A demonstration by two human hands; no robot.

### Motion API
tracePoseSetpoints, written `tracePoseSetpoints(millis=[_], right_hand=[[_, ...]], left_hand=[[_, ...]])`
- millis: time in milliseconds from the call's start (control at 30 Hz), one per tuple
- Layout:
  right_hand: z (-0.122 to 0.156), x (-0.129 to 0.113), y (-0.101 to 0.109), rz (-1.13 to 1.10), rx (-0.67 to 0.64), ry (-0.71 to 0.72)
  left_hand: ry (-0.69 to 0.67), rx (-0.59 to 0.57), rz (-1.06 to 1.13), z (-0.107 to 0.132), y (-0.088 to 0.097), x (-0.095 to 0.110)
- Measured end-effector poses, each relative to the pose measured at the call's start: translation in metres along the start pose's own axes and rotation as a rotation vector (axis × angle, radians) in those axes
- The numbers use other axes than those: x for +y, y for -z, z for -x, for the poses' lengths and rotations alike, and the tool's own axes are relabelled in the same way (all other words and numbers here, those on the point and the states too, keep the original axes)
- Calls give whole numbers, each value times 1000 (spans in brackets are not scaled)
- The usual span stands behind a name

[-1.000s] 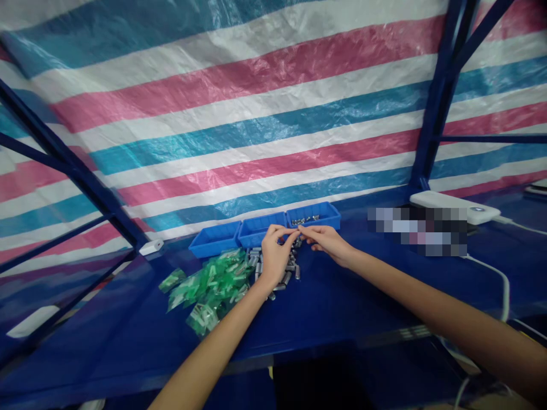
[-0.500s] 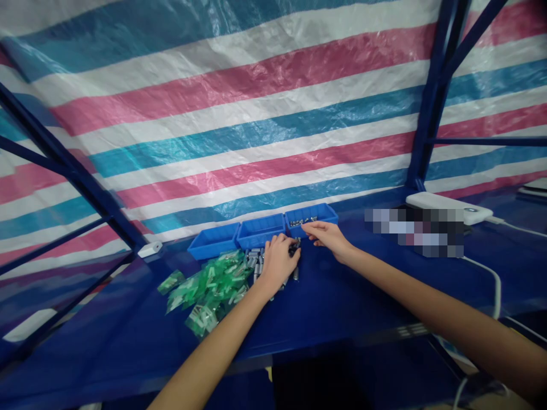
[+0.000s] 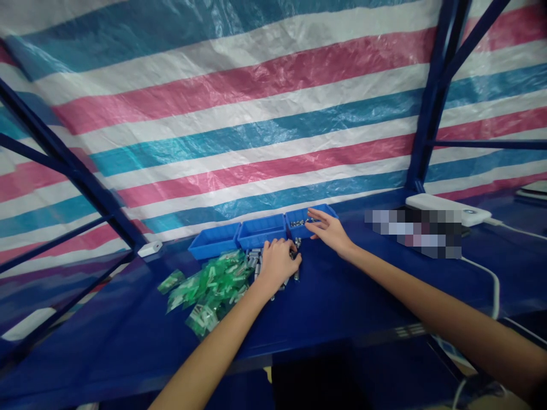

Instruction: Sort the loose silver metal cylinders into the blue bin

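My left hand [image 3: 280, 263] rests palm down on a pile of small grey metal parts [image 3: 253, 257], fingers curled. Between its thumb and fingers is something dark, too small to make out. Thumb and fingers apart, my right hand [image 3: 330, 230] hovers at the front of the right blue bin [image 3: 299, 232]; no object shows in it. Small shiny metal pieces [image 3: 298, 223] lie inside that bin. A few loose parts lie on the table between my hands.
Left of the pile lies a heap of green plastic packets [image 3: 217, 279]. Two more blue bins, a middle one [image 3: 261, 234] and a left one [image 3: 211, 244], adjoin the right bin. A white power bank [image 3: 448, 208] with a cable sits at right, a small white device [image 3: 150, 249] at left.
My right hand's fingers have gone from pinched together to spread, and the hand has shifted slightly over the right bin's edge. My left hand has stayed on the pile.
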State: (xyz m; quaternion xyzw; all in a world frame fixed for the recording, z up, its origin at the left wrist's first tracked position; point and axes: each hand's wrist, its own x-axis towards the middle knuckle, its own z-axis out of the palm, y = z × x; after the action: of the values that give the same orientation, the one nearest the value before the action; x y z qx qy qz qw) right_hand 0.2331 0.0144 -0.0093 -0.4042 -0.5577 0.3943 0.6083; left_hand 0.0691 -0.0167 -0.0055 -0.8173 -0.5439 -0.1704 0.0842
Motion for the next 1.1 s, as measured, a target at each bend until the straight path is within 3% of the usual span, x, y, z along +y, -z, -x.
tracePoseSetpoints(millis=[200,500,867,1100], right_hand=[[7,4,-5,237,-169,83],[8,9,-1,544,-175,198],[10,22,-3,562,-364,246],[12,18,-3,620,-409,282]], left_hand=[[-6,-47,55,-1,2,-2],[-82,-71,142,-2,7,3],[100,183,65,-1,7,2],[89,177,59,0,5,2]])
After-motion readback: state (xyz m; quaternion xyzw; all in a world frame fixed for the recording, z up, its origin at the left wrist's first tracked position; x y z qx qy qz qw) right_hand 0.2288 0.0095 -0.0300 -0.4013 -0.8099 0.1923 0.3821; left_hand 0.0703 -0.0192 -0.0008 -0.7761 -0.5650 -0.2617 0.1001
